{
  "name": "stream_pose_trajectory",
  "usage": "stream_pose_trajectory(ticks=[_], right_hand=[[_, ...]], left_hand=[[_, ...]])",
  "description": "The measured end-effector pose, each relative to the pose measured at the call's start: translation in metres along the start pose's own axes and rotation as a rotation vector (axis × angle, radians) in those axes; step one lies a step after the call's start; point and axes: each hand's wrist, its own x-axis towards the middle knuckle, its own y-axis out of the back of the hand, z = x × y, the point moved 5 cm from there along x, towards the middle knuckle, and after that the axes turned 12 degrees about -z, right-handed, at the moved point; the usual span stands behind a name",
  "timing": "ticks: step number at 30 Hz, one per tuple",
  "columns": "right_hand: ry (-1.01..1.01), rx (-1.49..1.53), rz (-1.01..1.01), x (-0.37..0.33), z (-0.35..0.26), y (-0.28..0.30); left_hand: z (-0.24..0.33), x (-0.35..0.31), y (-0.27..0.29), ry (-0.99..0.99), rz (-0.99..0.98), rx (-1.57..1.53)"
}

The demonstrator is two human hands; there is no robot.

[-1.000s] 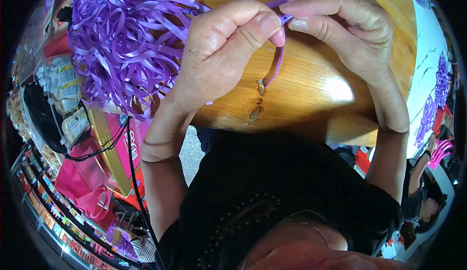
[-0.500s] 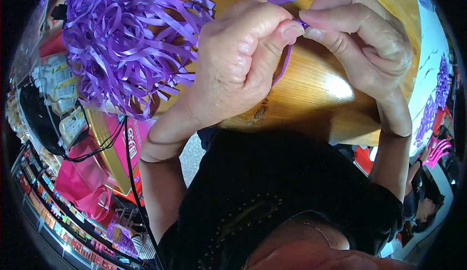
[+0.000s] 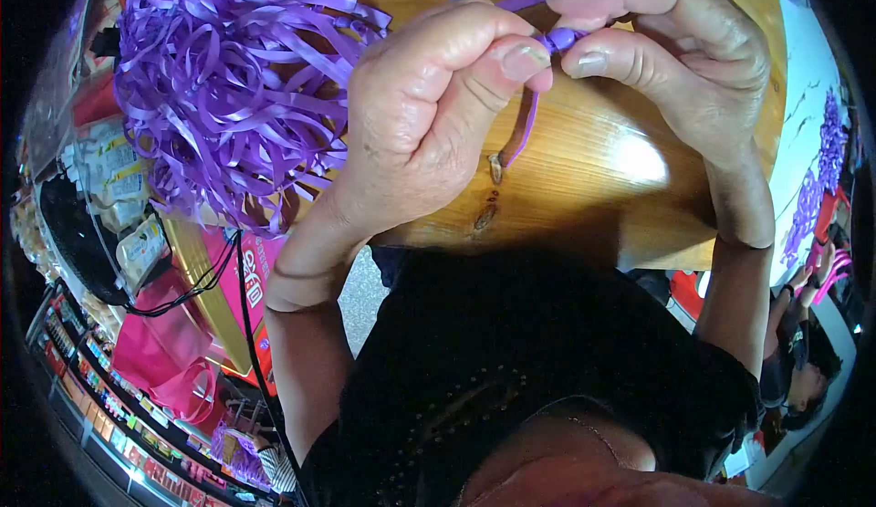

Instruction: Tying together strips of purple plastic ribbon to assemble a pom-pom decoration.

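Note:
My left hand (image 3: 429, 110) is closed, pinching a purple ribbon (image 3: 523, 133) between thumb and curled forefinger. Just right of that pinch, a small purple knot or loop (image 3: 560, 39) shows in the ribbon. At the knot's right side is my right hand (image 3: 680, 55), its thumb and forefinger parted around it. A ribbon tail hangs below my left thumb, and another length runs behind both hands toward the upper left. Beside my left hand lies a large heap of purple ribbons (image 3: 228, 87) with many loose loops and ends.
The wooden table (image 3: 584, 197) lies under my hands. Left of it are a gold-edged pink box (image 3: 246, 270), a pink bag (image 3: 169, 361), clear-wrapped packets (image 3: 114, 160) and black cords (image 3: 248, 324). At the right, more purple ribbon (image 3: 829, 146) lies on a white surface, near another person (image 3: 794, 352).
My right thumb and forefinger have parted from their pinch, uncovering the purple knot. My left hand has shifted slightly left, still pinching the ribbon.

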Motion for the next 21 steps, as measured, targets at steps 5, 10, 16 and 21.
stream_pose_trajectory(ticks=[5, 10, 16, 21], right_hand=[[0.042, -0.155, -0.124, 0.001, -0.001, 0.004], [0.101, -0.172, -0.138, 0.003, 0.003, 0.001], [0.219, -0.521, -0.229, 0.001, -0.013, -0.007], [0.278, -0.659, -0.249, -0.004, -0.013, -0.014]], left_hand=[[0.001, -0.001, 0.0, 0.099, -0.081, 0.105], [0.0, -0.004, -0.003, 0.13, -0.089, 0.0], [0.007, -0.005, -0.005, -0.076, -0.128, 0.097], [0.006, -0.007, -0.006, -0.112, -0.121, 0.039]])
